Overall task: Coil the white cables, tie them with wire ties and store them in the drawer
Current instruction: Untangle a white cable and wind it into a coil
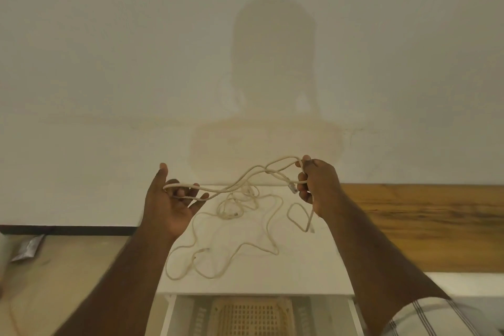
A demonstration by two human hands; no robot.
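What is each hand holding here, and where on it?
Both hold one white cable: right hand grips gathered loops near a connector end; left hand supports a loop across its fingers.

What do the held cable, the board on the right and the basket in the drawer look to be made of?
Cable: probably matt plastic-sheathed wire; bends limply.
Board: wood or wood-look laminate, brown grain streaks.
Basket: likely moulded plastic; regular grid holes.

A pale wall [109,63] fills the upper part of the view, with a soft shadow [272,76] of a person cast on its middle. A wooden board [425,226] runs along the right side. At the left, a small silver packet [27,249] lies on a tan surface [68,281]. A dark strip [65,230] runs along the foot of the wall there.
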